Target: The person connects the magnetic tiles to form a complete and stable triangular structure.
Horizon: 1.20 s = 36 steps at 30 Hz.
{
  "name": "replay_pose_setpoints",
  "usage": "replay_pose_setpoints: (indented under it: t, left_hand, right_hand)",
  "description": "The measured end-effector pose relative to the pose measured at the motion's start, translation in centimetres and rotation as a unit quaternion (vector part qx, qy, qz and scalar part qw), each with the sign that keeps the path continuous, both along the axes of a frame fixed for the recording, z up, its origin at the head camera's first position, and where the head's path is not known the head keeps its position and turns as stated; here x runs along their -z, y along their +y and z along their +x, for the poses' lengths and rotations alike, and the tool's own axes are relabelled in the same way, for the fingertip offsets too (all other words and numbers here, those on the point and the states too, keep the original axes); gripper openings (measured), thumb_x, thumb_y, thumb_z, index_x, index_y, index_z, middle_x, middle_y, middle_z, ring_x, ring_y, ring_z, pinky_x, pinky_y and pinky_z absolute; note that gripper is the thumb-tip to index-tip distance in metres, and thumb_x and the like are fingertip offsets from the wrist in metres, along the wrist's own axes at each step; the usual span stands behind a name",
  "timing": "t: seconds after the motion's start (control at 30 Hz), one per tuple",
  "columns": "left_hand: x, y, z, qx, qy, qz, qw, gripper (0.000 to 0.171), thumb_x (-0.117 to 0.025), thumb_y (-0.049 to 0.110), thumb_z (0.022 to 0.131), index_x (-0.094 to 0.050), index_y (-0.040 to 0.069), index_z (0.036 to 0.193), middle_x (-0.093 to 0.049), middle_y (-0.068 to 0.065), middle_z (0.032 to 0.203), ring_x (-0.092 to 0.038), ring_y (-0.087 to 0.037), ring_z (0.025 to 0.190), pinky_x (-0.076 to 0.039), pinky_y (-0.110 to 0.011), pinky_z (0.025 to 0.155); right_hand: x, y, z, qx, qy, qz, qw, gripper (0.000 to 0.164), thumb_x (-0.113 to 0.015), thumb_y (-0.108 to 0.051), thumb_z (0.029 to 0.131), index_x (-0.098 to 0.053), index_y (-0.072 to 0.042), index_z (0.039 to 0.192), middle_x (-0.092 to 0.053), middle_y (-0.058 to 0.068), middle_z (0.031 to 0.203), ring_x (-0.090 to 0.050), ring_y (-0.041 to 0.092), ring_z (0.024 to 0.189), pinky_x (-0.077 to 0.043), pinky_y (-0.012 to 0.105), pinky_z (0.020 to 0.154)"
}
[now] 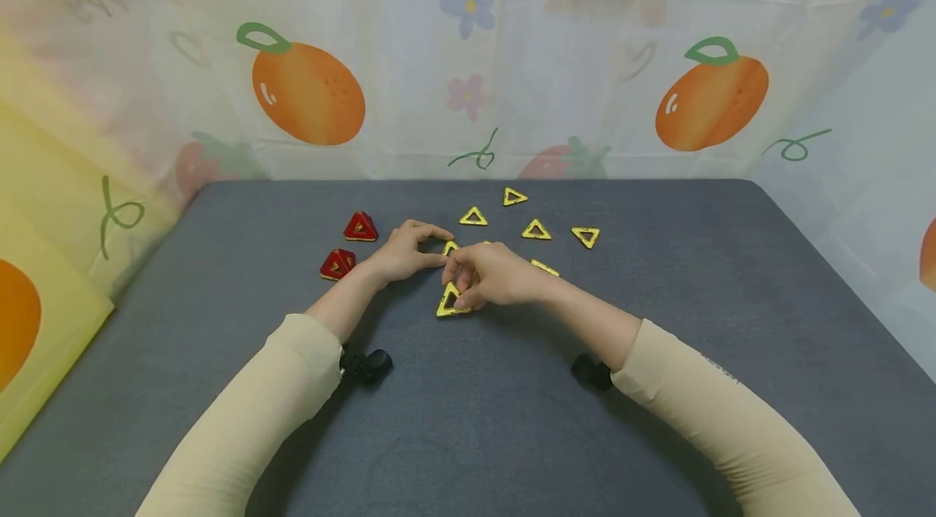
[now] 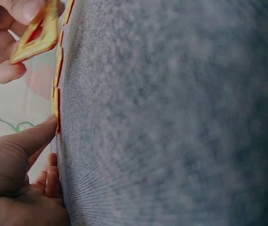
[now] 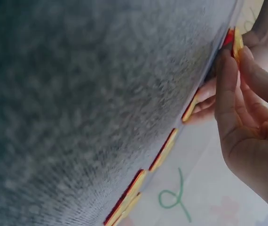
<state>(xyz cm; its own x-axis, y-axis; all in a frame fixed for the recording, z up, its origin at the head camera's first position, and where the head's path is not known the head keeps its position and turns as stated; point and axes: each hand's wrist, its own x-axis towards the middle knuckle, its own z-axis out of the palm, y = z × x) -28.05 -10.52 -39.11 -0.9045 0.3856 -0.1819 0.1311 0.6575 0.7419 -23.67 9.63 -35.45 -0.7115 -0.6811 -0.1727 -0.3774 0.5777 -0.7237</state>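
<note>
My left hand (image 1: 404, 251) rests low at the table, thumb and forefinger on a flat yellow triangle tile (image 1: 450, 246) with a dark opening in its middle. Just to its right, my right hand (image 1: 493, 271) pinches a second yellow triangle tile (image 2: 44, 40) between thumb and fingertips. That held tile stands tilted above the table in the left wrist view, and red shows through its opening. In the right wrist view the right hand (image 3: 247, 113) holds its tile (image 3: 238, 44) edge-on, close to the left hand.
Several yellow triangle tiles lie flat beyond and right of the hands, among them one at the back (image 1: 514, 197) and one farthest right (image 1: 587, 236). Two red pyramids (image 1: 361, 227) stand left of the left hand. A printed curtain (image 1: 409, 110) hangs behind the grey table (image 1: 468, 419).
</note>
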Motion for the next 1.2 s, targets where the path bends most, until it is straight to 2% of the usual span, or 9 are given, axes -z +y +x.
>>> replay_pose_setpoints:
  t: [0.2, 0.47, 0.7, 1.03, 1.2]
  left_hand:
    - [0.0, 0.0, -0.1, -0.001, -0.001, 0.000, 1.0000, 0.044, -0.064, 0.023, 0.097, -0.055, 0.018, 0.140, -0.032, -0.018, 0.151, -0.028, -0.040, 0.139, -0.032, -0.059, 0.112]
    - [-0.1, 0.0, 0.1, 0.000, 0.003, 0.000, 1.0000, 0.044, -0.064, 0.023, 0.097, -0.055, 0.018, 0.140, -0.032, -0.018, 0.151, -0.027, -0.040, 0.140, -0.031, -0.060, 0.112]
    - [0.1, -0.1, 0.0, 0.002, 0.005, 0.001, 1.0000, 0.044, -0.064, 0.024, 0.097, -0.055, 0.018, 0.140, -0.031, -0.018, 0.152, -0.024, -0.040, 0.140, -0.029, -0.061, 0.113]
    - [0.3, -0.1, -0.1, 0.001, 0.008, -0.002, 1.0000, 0.044, -0.064, 0.024, 0.097, -0.056, 0.017, 0.140, -0.032, -0.018, 0.152, -0.026, -0.041, 0.139, -0.031, -0.061, 0.112]
    - [0.3, -0.1, -0.1, 0.001, 0.008, -0.002, 1.0000, 0.044, -0.064, 0.024, 0.097, -0.055, 0.017, 0.140, -0.032, -0.018, 0.151, -0.027, -0.041, 0.139, -0.031, -0.061, 0.111]
  right_hand:
    - [0.6, -0.3, 0.5, -0.011, -0.010, 0.009, 1.000, 0.028, -0.075, -0.007, 0.086, -0.065, -0.005, 0.112, -0.067, 0.006, 0.079, -0.066, 0.013, 0.064, -0.054, 0.024, 0.062]
    - [1.1, -0.4, 0.7, -0.006, 0.018, 0.012, 1.000, 0.027, -0.077, -0.011, 0.085, -0.066, -0.007, 0.110, -0.069, 0.004, 0.075, -0.064, 0.008, 0.062, -0.050, 0.021, 0.059]
    - [1.4, -0.7, 0.9, -0.007, 0.033, 0.018, 0.999, 0.027, -0.077, -0.013, 0.085, -0.068, -0.009, 0.110, -0.069, 0.004, 0.079, -0.061, 0.006, 0.064, -0.046, 0.020, 0.059]
    - [1.6, -0.7, 0.8, -0.002, 0.044, 0.029, 0.999, 0.029, -0.077, -0.016, 0.085, -0.069, -0.008, 0.111, -0.070, 0.004, 0.084, -0.062, 0.006, 0.067, -0.047, 0.019, 0.061]
    - [1.6, -0.6, 0.8, 0.001, 0.035, 0.026, 0.999, 0.032, -0.077, -0.018, 0.086, -0.068, -0.007, 0.114, -0.070, 0.004, 0.085, -0.062, 0.006, 0.068, -0.048, 0.020, 0.062]
